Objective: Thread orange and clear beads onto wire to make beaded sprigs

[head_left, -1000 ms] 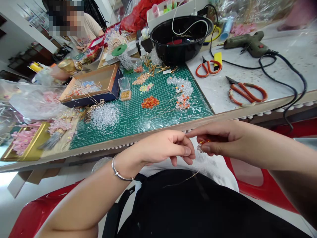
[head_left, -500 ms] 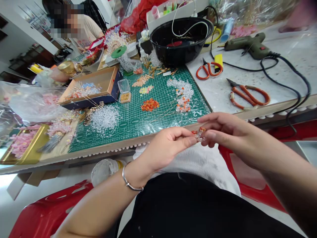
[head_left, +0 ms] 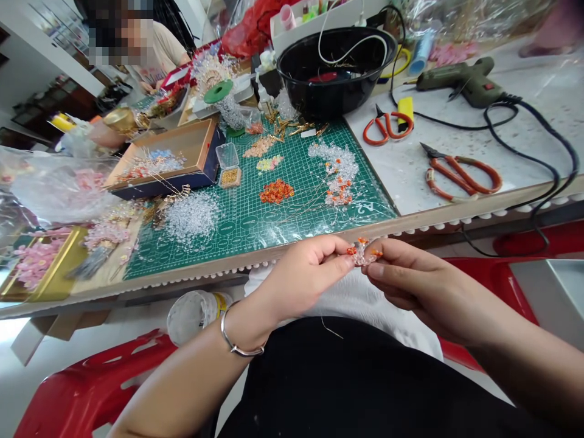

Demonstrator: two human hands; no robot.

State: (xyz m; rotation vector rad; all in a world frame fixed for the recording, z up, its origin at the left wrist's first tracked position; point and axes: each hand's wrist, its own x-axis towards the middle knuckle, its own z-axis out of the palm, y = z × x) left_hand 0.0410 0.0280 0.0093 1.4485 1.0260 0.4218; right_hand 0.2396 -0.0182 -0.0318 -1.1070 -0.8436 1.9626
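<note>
My left hand [head_left: 305,274] and my right hand [head_left: 408,283] meet just below the table's front edge, above my lap. Both pinch a small beaded piece [head_left: 362,252] of clear and orange beads between thumb and fingertips. A thin wire [head_left: 331,328] trails down from it over my black clothing. A silver bangle [head_left: 237,347] circles my left wrist. On the green cutting mat [head_left: 255,225] lie heaps of clear beads [head_left: 191,216], orange beads [head_left: 276,190] and mixed clear-and-orange beaded pieces [head_left: 338,173].
Two pairs of orange-handled scissors [head_left: 460,174] and a green glue gun [head_left: 465,82] with a black cord lie on the white top at right. A black bowl [head_left: 335,67] and a brown box [head_left: 182,152] stand behind the mat. Another person sits at far left.
Both hands rose from the lap toward the table's edge with the beaded piece. The right hand's fingers shifted from over the piece to pinching it from the right.
</note>
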